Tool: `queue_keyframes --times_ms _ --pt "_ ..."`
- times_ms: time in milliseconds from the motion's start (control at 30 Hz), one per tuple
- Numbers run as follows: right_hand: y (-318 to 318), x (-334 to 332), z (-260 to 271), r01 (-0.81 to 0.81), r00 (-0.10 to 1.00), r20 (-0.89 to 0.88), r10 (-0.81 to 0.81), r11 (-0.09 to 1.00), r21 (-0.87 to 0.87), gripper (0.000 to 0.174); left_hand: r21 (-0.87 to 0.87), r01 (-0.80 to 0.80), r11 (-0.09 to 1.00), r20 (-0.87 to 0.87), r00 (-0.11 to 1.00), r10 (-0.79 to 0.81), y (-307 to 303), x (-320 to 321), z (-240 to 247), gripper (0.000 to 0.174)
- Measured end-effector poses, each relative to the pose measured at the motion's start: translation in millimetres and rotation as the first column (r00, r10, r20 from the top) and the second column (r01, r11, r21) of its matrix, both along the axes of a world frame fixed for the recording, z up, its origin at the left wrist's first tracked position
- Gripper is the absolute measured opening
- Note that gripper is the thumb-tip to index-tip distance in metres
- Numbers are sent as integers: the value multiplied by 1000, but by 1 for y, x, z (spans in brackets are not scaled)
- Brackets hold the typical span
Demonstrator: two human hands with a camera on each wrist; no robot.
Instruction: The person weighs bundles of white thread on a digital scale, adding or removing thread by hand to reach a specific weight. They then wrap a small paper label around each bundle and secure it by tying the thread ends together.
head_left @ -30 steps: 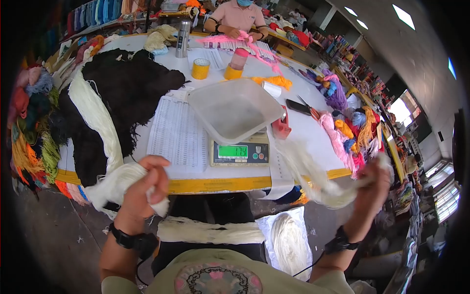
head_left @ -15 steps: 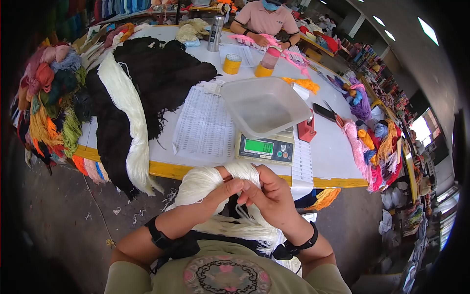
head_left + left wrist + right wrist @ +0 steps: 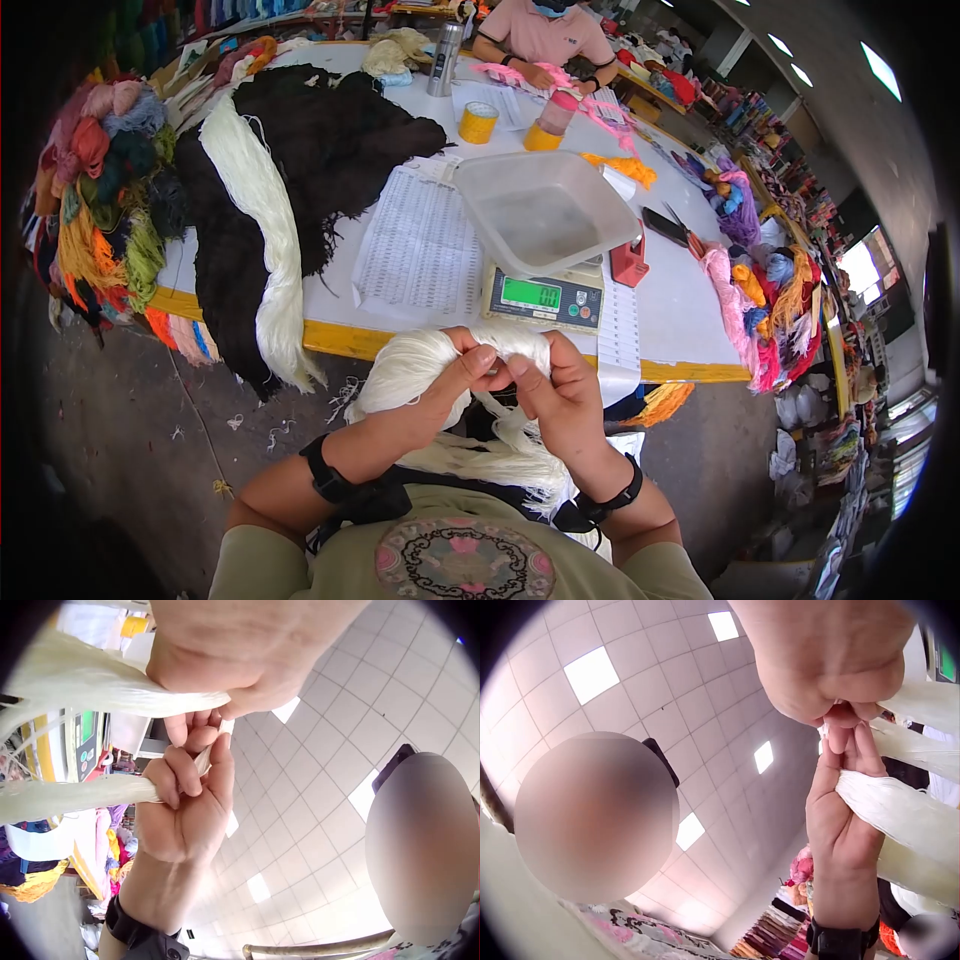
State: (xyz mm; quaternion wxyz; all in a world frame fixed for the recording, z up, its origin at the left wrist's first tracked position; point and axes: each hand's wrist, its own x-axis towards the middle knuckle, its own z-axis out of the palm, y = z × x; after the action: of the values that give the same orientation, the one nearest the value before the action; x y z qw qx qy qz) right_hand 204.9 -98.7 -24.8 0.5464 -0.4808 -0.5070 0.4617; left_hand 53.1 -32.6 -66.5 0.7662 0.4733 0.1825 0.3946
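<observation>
A cream yarn skein (image 3: 408,368) is looped over both hands in front of the table's near edge. My left hand (image 3: 447,388) grips its left part, fingers curled round the strands. Close beside it, my right hand (image 3: 567,400) grips the right part, and the two thumbs nearly meet. In the left wrist view the right hand (image 3: 187,817) has curled fingers round the yarn (image 3: 90,796). The right wrist view shows the left hand (image 3: 847,817) with yarn (image 3: 900,814) across its fingers. Loose strands (image 3: 500,458) hang below.
A scale (image 3: 543,300) reading 0.0 carries a grey plastic tray (image 3: 545,215). Left of it lie printed sheets (image 3: 415,245), black yarn (image 3: 330,140) and a long cream skein (image 3: 262,220). A red tape dispenser (image 3: 628,262) and scissors (image 3: 688,236) are at right. Another person (image 3: 548,45) sits opposite.
The hands, apart a second ago, have come together at the middle with the skein between them. The scale display went from 174 digits to 0.0, and a cream skein at left now hangs over the table edge.
</observation>
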Motion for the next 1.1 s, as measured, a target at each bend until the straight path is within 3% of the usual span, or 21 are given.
queue_keyframes --times_ms 33,267,367,433,467,533,567,633,667,733,800,867,1000,1067,1100 --pt "0 1 0 0 994 -110 -3 999 -33 13 -41 -22 999 34 999 23 -1 2 0 33" --pt "2 -1 -2 16 977 -212 -24 999 -38 17 -43 -32 999 7 999 32 0 1 -1 31" --pt "3 -4 -3 41 997 -67 -39 999 25 21 48 -91 995 -106 990 96 -3 -3 12 27" --pt "3 2 -3 -38 999 -16 36 992 -120 23 411 -81 908 -260 944 202 -5 -8 18 24" --pt "3 2 -5 -36 999 -17 35 992 -119 23 412 -79 908 -260 944 201 -5 -8 20 24" --pt "3 0 -8 -13 970 -243 -17 993 -119 23 380 -78 922 -292 935 199 -6 -7 23 23" --pt "3 1 -10 -11 970 -244 -17 993 -117 23 383 -76 921 -292 936 199 -6 -6 22 23" --pt "2 2 -12 -15 934 -356 -30 992 -123 21 183 -79 980 -220 968 119 -5 -4 14 22" --pt "2 0 -12 -7 933 -358 -34 994 -112 21 194 -70 979 -220 969 113 -4 -2 12 22" --pt "3 -7 -15 85 922 -368 -123 989 -117 17 -52 -56 997 -10 998 56 -4 2 9 21" --pt "3 -5 -19 115 909 -393 -141 989 -87 17 -25 2 1000 -1 1000 -2 -3 -3 15 21" --pt "4 -3 -17 89 844 -509 -166 981 -172 17 12 9 1000 -47 999 -8 0 -5 11 19" --pt "8 7 -24 49 688 -706 -166 982 -183 12 198 12 980 -13 1000 -10 -2 -6 31 24" --pt "4 25 -22 39 662 -733 -157 984 -176 11 -200 -48 979 160 984 81 0 -20 22 17" --pt "1 36 -22 10 633 -760 -146 983 -181 10 -191 -42 981 162 984 74 3 -30 17 17"
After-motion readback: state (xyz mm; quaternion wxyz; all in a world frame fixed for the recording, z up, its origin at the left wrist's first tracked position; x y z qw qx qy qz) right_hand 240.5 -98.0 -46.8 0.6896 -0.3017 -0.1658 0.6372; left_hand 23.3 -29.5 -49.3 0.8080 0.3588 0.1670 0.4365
